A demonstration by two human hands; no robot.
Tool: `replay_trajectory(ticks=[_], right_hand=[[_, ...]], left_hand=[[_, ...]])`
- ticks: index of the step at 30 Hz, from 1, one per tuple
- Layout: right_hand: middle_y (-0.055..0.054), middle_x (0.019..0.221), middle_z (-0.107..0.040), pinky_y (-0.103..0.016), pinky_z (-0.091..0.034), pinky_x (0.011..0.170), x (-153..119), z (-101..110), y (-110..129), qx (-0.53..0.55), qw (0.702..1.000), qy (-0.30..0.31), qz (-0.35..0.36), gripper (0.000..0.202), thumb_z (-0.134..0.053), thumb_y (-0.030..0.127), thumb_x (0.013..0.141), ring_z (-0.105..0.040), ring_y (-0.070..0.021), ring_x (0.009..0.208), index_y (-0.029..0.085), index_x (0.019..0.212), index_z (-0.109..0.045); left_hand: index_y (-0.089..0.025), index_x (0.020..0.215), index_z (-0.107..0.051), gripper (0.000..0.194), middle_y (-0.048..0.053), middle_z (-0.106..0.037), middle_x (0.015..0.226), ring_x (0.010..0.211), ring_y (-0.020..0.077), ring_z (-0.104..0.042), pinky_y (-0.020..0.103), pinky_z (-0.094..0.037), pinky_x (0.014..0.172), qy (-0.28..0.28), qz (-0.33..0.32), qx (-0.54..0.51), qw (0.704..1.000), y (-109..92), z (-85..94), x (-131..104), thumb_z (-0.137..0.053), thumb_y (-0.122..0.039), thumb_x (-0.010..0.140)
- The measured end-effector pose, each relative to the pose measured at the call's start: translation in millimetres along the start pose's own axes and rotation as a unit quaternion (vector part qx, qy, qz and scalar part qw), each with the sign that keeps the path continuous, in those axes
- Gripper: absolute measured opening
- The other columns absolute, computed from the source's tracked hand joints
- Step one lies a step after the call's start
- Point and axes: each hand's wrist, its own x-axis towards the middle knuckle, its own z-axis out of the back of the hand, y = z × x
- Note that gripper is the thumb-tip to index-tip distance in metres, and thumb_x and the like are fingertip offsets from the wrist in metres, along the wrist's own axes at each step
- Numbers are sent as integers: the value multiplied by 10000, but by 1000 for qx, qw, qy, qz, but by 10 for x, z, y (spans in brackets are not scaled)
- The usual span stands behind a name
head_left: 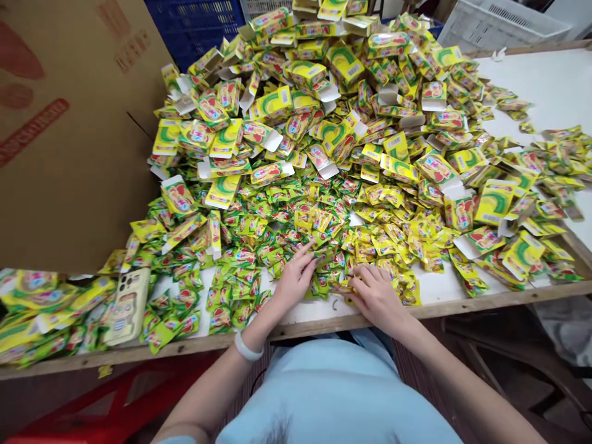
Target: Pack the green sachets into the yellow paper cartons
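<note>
Near the table's front edge my left hand [295, 279] has its fingers pressed round a green wrapped packet [318, 262]. Just to its right, my right hand [375, 293] is bent over some small yellow packets, fingers curled; what lies under its fingertips is partly hidden. Green packets [234, 290] spread to the left of my hands, yellow packets [388, 237] to the right. Behind them rises a large heap of yellow and green small boxes [272, 105], several with open white flaps.
A big cardboard box [78, 142] stands at the left. A phone [127, 306] lies near the front edge. Blue crates [197, 28] and a white crate [504, 26] are behind the white table [546, 80]. A red stool [115, 401] is below left.
</note>
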Motion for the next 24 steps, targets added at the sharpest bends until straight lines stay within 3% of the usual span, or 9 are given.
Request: replay_trajectory(ticks=[3, 5, 9, 11, 13, 16, 18, 20, 24], right_hand=[[-9, 712, -621, -274, -420, 614, 48, 232, -38, 213, 977, 1, -25, 154, -576, 266, 952, -546, -164, 656, 207, 811, -601], [23, 660, -574, -248, -384, 564, 128, 327, -37, 295, 954, -16, -59, 163, -586, 283, 940, -496, -131, 589, 210, 795, -581], [26, 681, -546, -241, -395, 566, 253, 310, -43, 339, 934, -57, -102, 190, -635, 296, 895, -491, -122, 615, 210, 744, -558], [-7, 853, -604, -244, -465, 625, 267, 246, -57, 368, 915, -105, -130, 174, -721, 321, 829, -564, -147, 764, 223, 832, -577], [-42, 1092, -630, -270, -540, 706, 264, 174, -70, 446, 871, -124, -164, 363, -796, 375, 759, -616, -176, 936, 259, 1026, -580], [-59, 1073, -697, -313, -593, 668, 244, 92, -91, 571, 794, -63, -199, 471, -780, 495, 761, -688, -176, 794, 255, 1120, -589], [-26, 806, -719, -286, -560, 541, 214, 76, -121, 582, 780, -65, -221, 392, -753, 522, 784, -637, -140, 547, 210, 995, -643], [17, 589, -651, -242, -475, 442, 166, 95, -161, 549, 795, -101, -239, 340, -753, 499, 794, -554, -116, 426, 188, 899, -665], [40, 514, -583, -218, -381, 399, 58, 176, -200, 492, 830, -103, -244, 290, -740, 453, 814, -501, -107, 416, 181, 904, -692]], left_hand=[[-177, 747, -622, 408, 33, -619, 701, 743, 199, -606, 316, -500, 740, 21, 74, -83, 994, -120, -12, -36, -446, -458, 985], [-174, 724, -586, 466, 0, -537, 647, 645, 158, -504, 281, -447, 659, 37, 90, -146, 985, -214, -51, -37, -453, -550, 965], [-172, 724, -560, 505, -33, -443, 618, 586, 117, -383, 242, -355, 568, 27, 108, -249, 962, -377, -147, -29, -516, -638, 910], [-167, 716, -573, 478, -35, -445, 607, 578, 113, -388, 235, -346, 552, 14, 109, -256, 960, -425, -208, -38, -568, -609, 898], [-159, 769, -636, 434, 0, -546, 666, 640, 139, -481, 252, -409, 607, 9, 84, -238, 968, -445, -274, -38, -560, -557, 925], [-182, 945, -727, 348, 89, -680, 989, 959, 224, -593, 356, -483, 864, 20, -30, -134, 990, -402, -288, 94, -517, -459, 975], [-217, 1048, -731, 307, 102, -643, 1187, 1146, 248, -548, 419, -434, 1011, 3, -113, -17, 993, -302, -148, 348, -487, -397, 998], [-214, 1149, -690, 282, 97, -611, 1238, 1195, 242, -520, 439, -396, 1069, -39, -135, 102, 985, -143, 147, 746, -477, -333, 1008], [-8, 1269, -539, 496, 192, -579, 1288, 1306, 316, -398, 533, -248, 1163, -87, -13, 249, 964, 206, 938, 1650, -701, -273, 882]])
